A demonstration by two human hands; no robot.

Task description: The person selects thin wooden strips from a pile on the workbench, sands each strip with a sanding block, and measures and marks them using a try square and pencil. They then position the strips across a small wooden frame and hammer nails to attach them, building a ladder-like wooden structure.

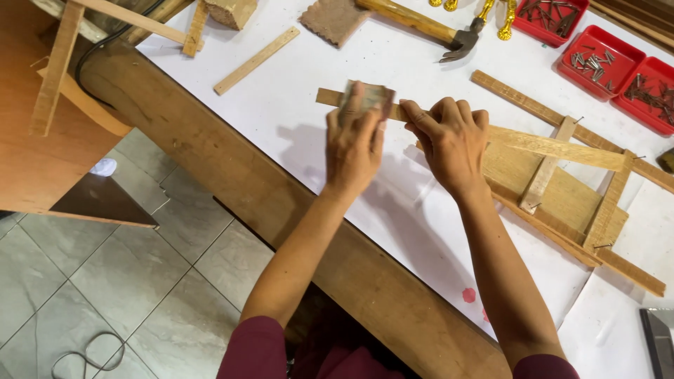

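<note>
Nearest us, at the bottom of the frame, we see our dark red sleeves (261, 349) and, at lower left, the grey tiled floor (84, 281) with a loop of pale cord lying on it. The thick brown wooden edge of the table (295, 210) runs diagonally from upper left to lower right. Beyond it lies the table's white paper cover (295, 119), bare on the left side of the hands and crowded with woodwork on the right.

Both forearms reach up from the bottom centre, side by side. Our left hand (354, 144), palm down with fingers curled, is closed over a small folded piece of worn grey-brown sandpaper (371, 98) and presses it onto the left end of a long pale wooden slat (547, 146). Our right hand (453, 140), just beside it, is clenched knuckles up around the same slat, pinning it. The slat runs from upper centre towards the right, across a flat frame of pale wooden strips with nails standing out (562, 203).

Farther off, a loose short wooden strip (256, 61) lies at upper left, a wooden-handled hammer (421, 24) at top centre, and red plastic trays of dark nails (600, 62) at upper right.
</note>
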